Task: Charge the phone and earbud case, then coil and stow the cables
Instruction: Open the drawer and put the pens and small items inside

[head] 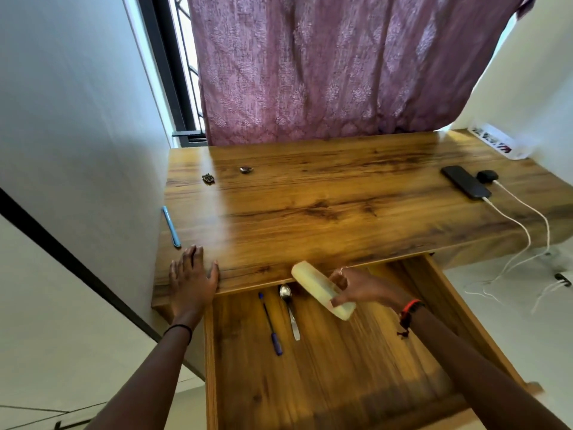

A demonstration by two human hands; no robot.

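We're charging the black slab phone (466, 182) and dark earbud case (487, 176) at two o'clock; right hand (366, 290) pinching a pale oblong box (308, 278); left hand (190, 280) lying flat; likely unplugging white cables (524, 234) next.

Your single view comes from the camera on your head, at the near edge of the wooden desk (310, 206), looking forward and down across it. It sits close above the desk's open drawer (356, 383), and its wide lens reaches the curtain (310, 72) behind the desk and the wall (77, 119) left of the desk.
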